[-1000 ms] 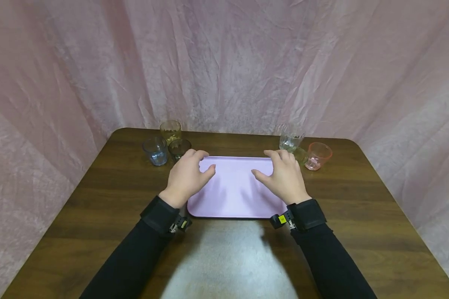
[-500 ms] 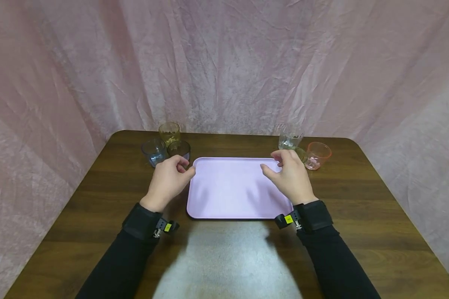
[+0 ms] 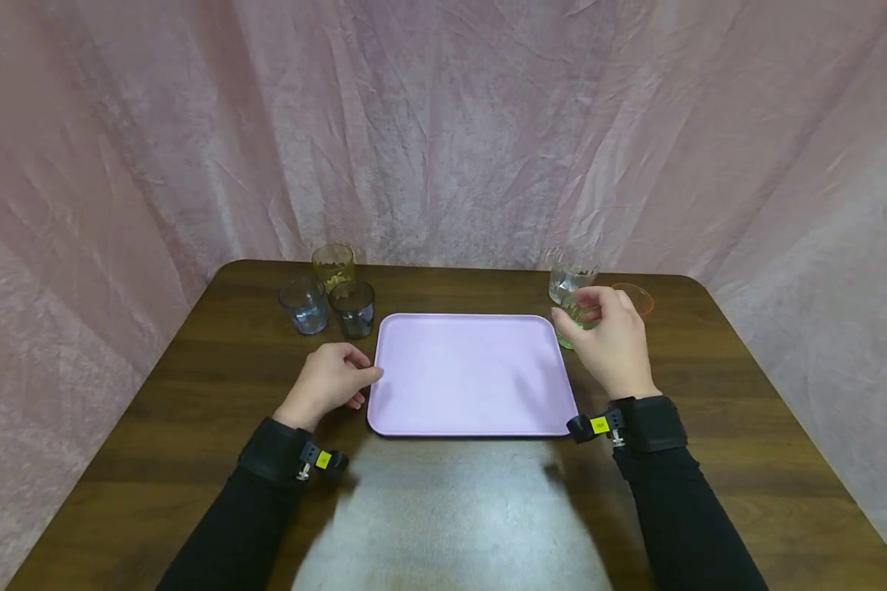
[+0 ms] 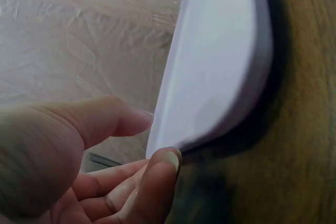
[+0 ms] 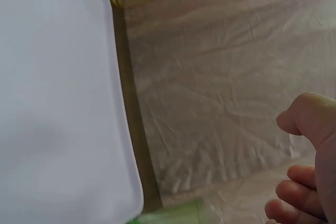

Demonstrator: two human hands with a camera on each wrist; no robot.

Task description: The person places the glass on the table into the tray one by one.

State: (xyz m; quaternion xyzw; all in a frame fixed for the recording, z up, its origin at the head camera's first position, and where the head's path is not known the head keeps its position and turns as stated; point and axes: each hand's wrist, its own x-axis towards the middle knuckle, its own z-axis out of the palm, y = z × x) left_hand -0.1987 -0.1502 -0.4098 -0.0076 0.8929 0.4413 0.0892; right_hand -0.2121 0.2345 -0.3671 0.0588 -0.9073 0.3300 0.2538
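Observation:
A pale purple tray [image 3: 473, 373] lies flat on the wooden table. At its left edge is my left hand [image 3: 328, 382], thumb over the rim and fingers loosely bent below; the left wrist view shows fingertips [image 4: 167, 162] close against the tray's end. Whether they touch it is unclear. My right hand [image 3: 612, 341] hovers beyond the tray's right side, thumb and fingers apart beside a green glass [image 3: 567, 338]. The hand partly covers that glass. In the right wrist view, the green glass [image 5: 178, 213] shows along the bottom, apart from the fingers [image 5: 299, 195].
Behind the right hand stand a clear glass [image 3: 571, 275] and a pink glass [image 3: 645, 302], the latter mostly hidden. Back left are a yellow glass [image 3: 333, 264], a blue glass [image 3: 305, 308] and a dark grey glass [image 3: 353, 310]. A pink curtain [image 3: 443, 131] hangs behind the table.
From above the tray, my hands have moved apart. The left came back toward me to the tray's left edge; the right went outward to the green glass. The glasses stay put.

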